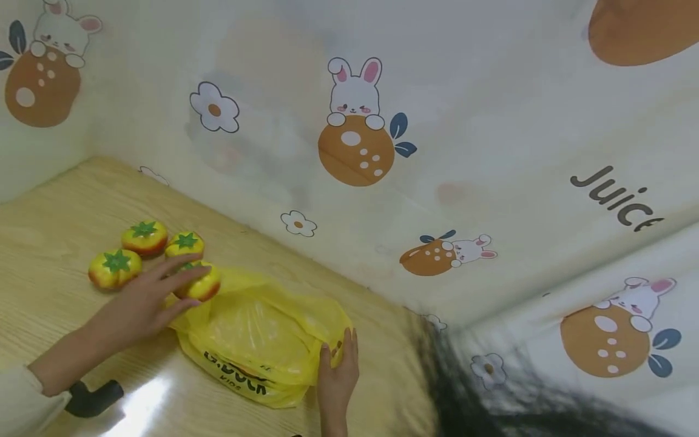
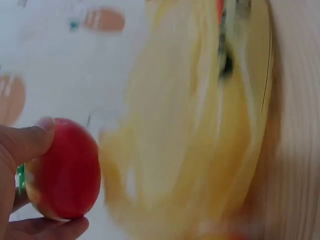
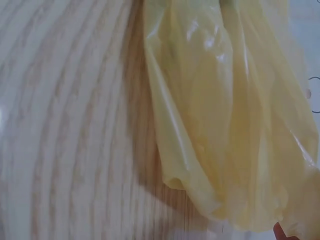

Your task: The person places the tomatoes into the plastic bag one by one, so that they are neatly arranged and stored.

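My left hand [image 1: 139, 303] grips a toy persimmon [image 1: 204, 286], yellow and red with a green leaf top, beside the left end of a yellow plastic bag [image 1: 246, 334]. In the left wrist view the persimmon's red underside [image 2: 70, 170] faces the camera. My right hand [image 1: 337, 379] holds the bag's right end between thumb and fingers; only a fingertip [image 3: 281, 233] appears in the right wrist view. The bag lies on its side with black lettering along its near edge. What it contains cannot be made out clearly.
Close behind my left hand sit more toy persimmons [image 1: 144, 237] on the wooden table [image 1: 54, 255]. A cloth [image 1: 262, 158] printed with rabbits hangs along the table's far edge. A black curved piece [image 1: 94, 399] is near my left wrist; dark hair [image 1: 464, 388] covers the lower right.
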`<state>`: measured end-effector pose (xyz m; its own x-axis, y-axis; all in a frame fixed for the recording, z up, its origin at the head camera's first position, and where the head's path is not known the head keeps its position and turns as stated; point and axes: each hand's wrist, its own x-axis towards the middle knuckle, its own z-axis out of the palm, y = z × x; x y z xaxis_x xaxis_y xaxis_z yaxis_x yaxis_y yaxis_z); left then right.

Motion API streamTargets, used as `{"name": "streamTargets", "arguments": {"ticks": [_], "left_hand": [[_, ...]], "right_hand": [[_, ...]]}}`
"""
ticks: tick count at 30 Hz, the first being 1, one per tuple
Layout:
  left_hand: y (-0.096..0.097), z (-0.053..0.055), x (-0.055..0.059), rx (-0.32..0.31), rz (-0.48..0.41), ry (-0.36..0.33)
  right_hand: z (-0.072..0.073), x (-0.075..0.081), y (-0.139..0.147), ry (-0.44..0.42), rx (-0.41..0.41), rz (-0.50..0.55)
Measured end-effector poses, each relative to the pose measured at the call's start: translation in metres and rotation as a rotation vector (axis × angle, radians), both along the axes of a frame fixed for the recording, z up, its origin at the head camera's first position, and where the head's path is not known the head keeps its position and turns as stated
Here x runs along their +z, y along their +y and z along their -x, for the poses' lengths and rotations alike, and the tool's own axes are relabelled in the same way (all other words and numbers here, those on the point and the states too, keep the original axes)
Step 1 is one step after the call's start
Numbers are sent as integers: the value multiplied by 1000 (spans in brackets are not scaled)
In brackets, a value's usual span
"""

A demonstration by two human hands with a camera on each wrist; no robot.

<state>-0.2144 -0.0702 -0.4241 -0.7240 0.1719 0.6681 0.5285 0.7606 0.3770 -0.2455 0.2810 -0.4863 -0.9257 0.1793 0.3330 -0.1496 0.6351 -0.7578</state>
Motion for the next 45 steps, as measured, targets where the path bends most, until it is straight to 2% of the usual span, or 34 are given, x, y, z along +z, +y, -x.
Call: {"name": "streamTargets", "arguments": {"ticks": [4, 8, 10, 14, 18, 21, 23, 29, 35, 39, 45], "left_hand": [[29, -7, 3, -85, 23, -22], [44, -15, 7, -112, 42, -51], [49, -15, 5, -137, 53, -69], [60, -5, -11, -184, 98, -149], [65, 12, -31, -210, 163, -251], [65, 26, -43, -186, 191, -313], [66, 35, -47, -166, 198, -327], [73, 58, -43, -123, 218, -327], [75, 67, -40, -77, 195, -339], [74, 73, -41, -35, 211, -337], [72, 78, -44, 7, 202, -391]], "right_hand": [[-3, 3, -4, 0, -1, 4], [-5, 6, -5, -17, -3, 2], [-6, 7, -4, -16, -10, -5], [-9, 6, 0, -7, -29, -16], [-11, 5, 3, 0, -42, -24], [-12, 5, 4, -14, -50, -28], [-13, 5, 5, -35, -51, -16], [-15, 4, 6, -48, -41, 17], [-18, 1, 5, -18, -30, -12], [-20, 2, 5, 10, -27, -44], [-19, -1, 5, 10, -34, -83]]}}
